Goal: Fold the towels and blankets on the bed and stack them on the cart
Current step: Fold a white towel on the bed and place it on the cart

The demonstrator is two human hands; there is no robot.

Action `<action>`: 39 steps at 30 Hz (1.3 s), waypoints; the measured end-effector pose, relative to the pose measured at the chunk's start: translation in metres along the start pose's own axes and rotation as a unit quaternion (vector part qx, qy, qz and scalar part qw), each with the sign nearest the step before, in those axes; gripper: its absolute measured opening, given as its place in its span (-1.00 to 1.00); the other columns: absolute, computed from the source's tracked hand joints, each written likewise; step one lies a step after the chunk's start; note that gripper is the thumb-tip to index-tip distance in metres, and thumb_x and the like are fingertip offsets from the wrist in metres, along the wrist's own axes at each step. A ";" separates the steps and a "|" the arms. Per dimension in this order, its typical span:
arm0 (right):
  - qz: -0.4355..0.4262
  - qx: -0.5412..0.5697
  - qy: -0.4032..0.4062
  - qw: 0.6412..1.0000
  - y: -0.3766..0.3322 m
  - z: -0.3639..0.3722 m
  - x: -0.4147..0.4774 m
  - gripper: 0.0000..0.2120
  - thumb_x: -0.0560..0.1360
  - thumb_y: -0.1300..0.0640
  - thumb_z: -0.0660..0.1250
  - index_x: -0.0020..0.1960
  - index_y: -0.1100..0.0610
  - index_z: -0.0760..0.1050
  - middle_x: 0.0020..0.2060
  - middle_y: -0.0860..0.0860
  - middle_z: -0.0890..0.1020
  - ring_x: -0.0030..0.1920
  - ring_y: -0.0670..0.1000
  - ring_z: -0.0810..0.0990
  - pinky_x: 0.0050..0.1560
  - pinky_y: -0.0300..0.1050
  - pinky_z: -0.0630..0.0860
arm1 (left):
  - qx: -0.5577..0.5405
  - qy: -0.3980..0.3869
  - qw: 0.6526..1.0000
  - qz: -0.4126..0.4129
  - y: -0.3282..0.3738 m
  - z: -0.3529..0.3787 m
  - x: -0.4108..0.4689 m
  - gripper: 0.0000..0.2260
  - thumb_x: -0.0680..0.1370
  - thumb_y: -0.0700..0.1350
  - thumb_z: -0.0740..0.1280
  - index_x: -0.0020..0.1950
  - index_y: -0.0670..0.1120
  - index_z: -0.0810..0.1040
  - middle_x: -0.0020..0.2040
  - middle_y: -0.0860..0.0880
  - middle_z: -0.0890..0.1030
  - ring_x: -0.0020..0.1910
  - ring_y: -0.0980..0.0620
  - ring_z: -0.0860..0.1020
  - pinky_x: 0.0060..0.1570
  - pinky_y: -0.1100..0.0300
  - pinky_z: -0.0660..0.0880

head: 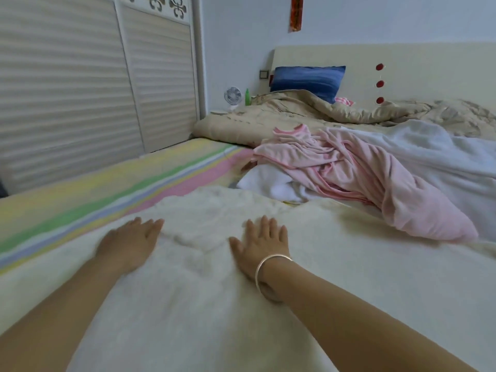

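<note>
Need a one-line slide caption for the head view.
Left hand and right hand press flat on a cream blanket spread over the bed; a crumpled pink towel lies beyond.

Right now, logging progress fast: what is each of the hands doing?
Left hand: open, flat on the cream blanket.
Right hand: open, flat on the same blanket.

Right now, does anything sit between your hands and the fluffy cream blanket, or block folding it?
Nothing between: left hand and right hand lie flat on the fluffy cream blanket. The crumpled pink towel appears to overlap its far right edge. The cart is out of view.
</note>
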State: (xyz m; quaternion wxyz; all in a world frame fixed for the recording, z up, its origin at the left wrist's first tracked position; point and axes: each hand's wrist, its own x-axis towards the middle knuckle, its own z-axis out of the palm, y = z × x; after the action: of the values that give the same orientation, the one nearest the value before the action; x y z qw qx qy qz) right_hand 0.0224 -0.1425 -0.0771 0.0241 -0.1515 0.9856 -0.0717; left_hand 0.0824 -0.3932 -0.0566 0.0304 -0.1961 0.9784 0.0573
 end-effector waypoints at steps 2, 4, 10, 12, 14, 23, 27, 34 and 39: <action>0.007 0.019 0.024 1.000 -0.007 -0.004 0.014 -0.35 0.58 -0.27 -0.15 0.56 0.05 0.06 0.56 0.13 -0.02 0.55 0.15 -0.15 0.51 0.13 -0.19 | -0.043 0.041 0.997 -0.056 -0.033 0.001 0.003 -0.50 0.67 0.12 -0.06 0.57 -0.03 0.17 0.58 -0.11 0.13 0.53 -0.09 0.16 0.46 0.04 0.17; -0.007 0.015 0.061 0.998 -0.015 -0.012 0.031 -0.42 0.60 -0.22 -0.09 0.50 0.06 0.23 0.53 0.09 0.14 0.54 0.13 -0.03 0.49 0.06 -0.06 | -0.052 0.072 0.992 -0.091 -0.043 0.006 0.007 -0.48 0.66 0.13 0.02 0.54 -0.10 0.23 0.54 -0.15 0.22 0.50 -0.11 0.23 0.42 0.06 0.22; -0.007 -0.029 0.139 0.990 -0.039 -0.040 0.094 -0.63 0.62 -0.01 0.12 0.35 0.09 0.42 0.26 0.07 0.47 0.27 0.13 0.42 0.19 -0.02 0.37 | -0.028 0.143 0.983 -0.109 -0.034 0.037 0.011 -0.46 0.62 0.16 -0.02 0.56 -0.04 0.18 0.56 -0.09 0.20 0.51 -0.07 0.16 0.47 0.03 0.06; 0.002 0.025 0.109 0.994 -0.055 -0.042 0.124 -0.62 0.60 -0.01 0.17 0.37 0.10 0.39 0.29 0.10 0.46 0.26 0.16 0.47 0.19 -0.03 0.41 | -0.025 0.146 0.982 -0.116 -0.033 0.039 0.015 -0.46 0.62 0.15 -0.03 0.56 -0.04 0.16 0.56 -0.08 0.18 0.52 -0.07 0.14 0.47 0.02 0.06; 0.018 0.027 0.063 0.997 -0.072 -0.040 0.148 -0.56 0.59 -0.02 0.20 0.41 0.14 0.32 0.31 0.13 0.45 0.27 0.18 0.46 0.19 -0.02 0.43 | -0.024 0.140 0.983 -0.115 -0.032 0.040 0.018 -0.45 0.62 0.15 -0.05 0.58 -0.03 0.10 0.58 -0.09 0.11 0.54 -0.07 0.08 0.49 0.01 0.01; 0.059 0.123 0.171 0.976 -0.108 -0.044 0.201 -0.75 0.57 0.16 0.20 0.18 0.14 0.57 -0.03 0.09 0.60 0.00 0.12 0.52 -0.07 -0.16 0.39 | -0.053 0.145 0.982 -0.105 -0.033 0.029 0.016 -0.47 0.61 0.17 0.00 0.56 0.00 0.13 0.57 -0.06 0.14 0.53 -0.04 0.11 0.48 0.03 0.03; 0.041 0.201 0.156 0.966 -0.128 -0.055 0.213 -0.71 0.60 0.15 0.18 0.27 0.13 0.51 0.23 0.07 0.54 0.11 0.10 0.48 0.00 -0.33 0.38 | -0.090 0.205 0.969 -0.108 -0.033 0.024 0.014 -0.52 0.59 0.15 0.13 0.46 -0.03 0.28 0.41 -0.05 0.42 0.39 -0.06 0.34 0.35 0.08 0.22; -0.015 0.193 0.043 0.980 -0.130 0.005 0.204 -0.45 0.58 0.21 0.13 0.54 0.10 0.10 0.51 0.10 0.17 0.49 0.11 0.19 0.44 -0.07 0.15 | -0.102 0.229 0.961 -0.121 -0.036 0.027 0.022 -0.50 0.57 0.15 0.21 0.44 -0.06 0.31 0.33 -0.08 0.48 0.35 -0.10 0.39 0.33 0.05 0.25; -0.093 0.132 0.038 0.986 -0.135 0.005 0.146 -0.40 0.57 0.05 0.23 0.55 0.05 0.11 0.54 0.11 0.08 0.53 0.12 0.05 0.49 -0.08 0.01 | -0.101 0.231 0.959 -0.125 -0.036 0.030 0.025 -0.50 0.55 0.14 0.23 0.42 -0.06 0.34 0.32 -0.08 0.50 0.34 -0.10 0.40 0.35 0.03 0.23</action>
State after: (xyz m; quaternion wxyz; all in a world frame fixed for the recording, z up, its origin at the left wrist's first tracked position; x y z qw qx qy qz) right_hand -0.0764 -0.3141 -0.0658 -0.0007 -0.2356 0.9491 -0.2091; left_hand 0.0742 -0.4318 -0.0918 -0.2098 -0.3272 0.9154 0.1048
